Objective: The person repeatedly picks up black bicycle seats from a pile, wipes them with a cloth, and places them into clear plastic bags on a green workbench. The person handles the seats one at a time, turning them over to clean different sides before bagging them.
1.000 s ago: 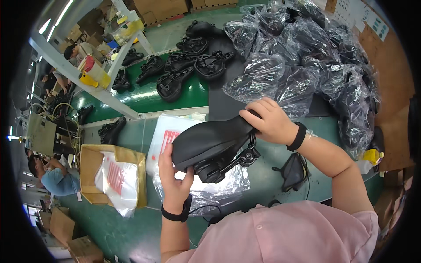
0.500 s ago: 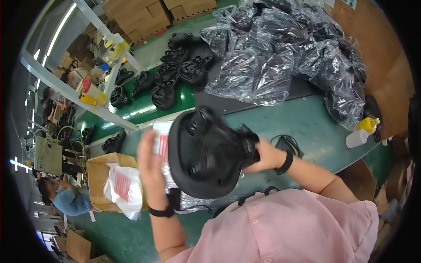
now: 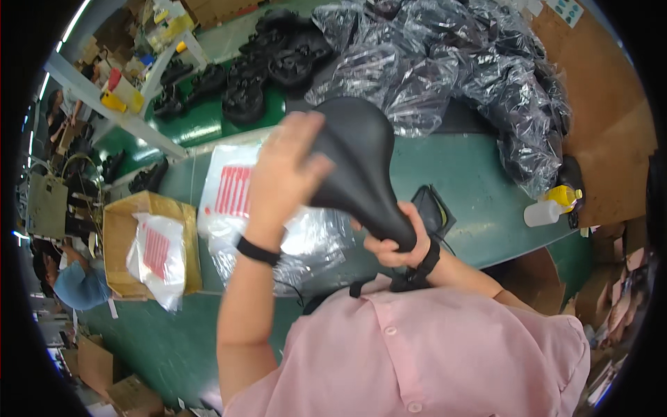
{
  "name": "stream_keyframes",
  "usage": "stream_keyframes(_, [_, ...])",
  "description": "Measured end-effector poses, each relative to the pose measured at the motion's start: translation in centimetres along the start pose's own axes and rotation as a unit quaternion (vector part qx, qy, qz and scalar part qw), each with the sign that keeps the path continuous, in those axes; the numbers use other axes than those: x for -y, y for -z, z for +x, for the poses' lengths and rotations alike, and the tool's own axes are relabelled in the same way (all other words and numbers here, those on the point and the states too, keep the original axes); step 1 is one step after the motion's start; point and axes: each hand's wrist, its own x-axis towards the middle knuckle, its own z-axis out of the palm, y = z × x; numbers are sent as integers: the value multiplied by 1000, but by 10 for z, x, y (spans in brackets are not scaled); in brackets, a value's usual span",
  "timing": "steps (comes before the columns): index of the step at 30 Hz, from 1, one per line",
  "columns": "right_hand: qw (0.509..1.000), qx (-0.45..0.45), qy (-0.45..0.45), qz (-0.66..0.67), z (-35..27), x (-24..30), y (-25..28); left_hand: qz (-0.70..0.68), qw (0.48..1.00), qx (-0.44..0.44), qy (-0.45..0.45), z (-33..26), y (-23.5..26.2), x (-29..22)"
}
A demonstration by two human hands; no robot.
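Observation:
A black bicycle saddle (image 3: 361, 160) is held up over the bench, its smooth top facing me. My right hand (image 3: 401, 243) is closed around its narrow nose. At the saddle's wide left side is my left hand (image 3: 285, 170), fingers extended and a little blurred; whether it touches the cover I cannot tell. Beneath and left of the hands lie clear plastic bags (image 3: 233, 191) with red print, stacked on the green bench (image 3: 479, 187). A small dark pouch-like item (image 3: 434, 208) with a cord lies just right of the saddle.
Bagged saddles (image 3: 445, 69) are heaped at the back right. Unwrapped saddles (image 3: 243, 90) sit beyond the bench at the back left. A cardboard box (image 3: 114, 243) of plastic bags stands left. A white and yellow bottle (image 3: 545, 212) lies at the right end. Another person (image 3: 80, 281) is far left.
The saddle has turned over, from its underside with springs and rails to its smooth top. My left hand has moved up and right along it; my right hand keeps the nose.

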Motion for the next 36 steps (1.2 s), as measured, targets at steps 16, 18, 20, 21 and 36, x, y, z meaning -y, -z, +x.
stream_keyframes(16, [990, -127, 49, -42, -59, 21, 44, -74, 988, 27, 135, -69, -34, -6])
stream_keyframes(18, [992, -116, 21, -33, -49, 12, 39, 11, 990, 86, 115, -39, -23, -28])
stream_keyframes(20, [995, -88, -20, -44, -40, 5, 32, 104, 980, 138, 100, -30, -30, -30])
stream_keyframes(21, [990, -112, -41, -73, -36, 4, 24, 38, 983, 133, 118, -29, -35, -22])
stream_keyframes(36, [987, -119, -76, -81, -52, 0, 38, -344, 858, 273, 266, -28, -42, 62])
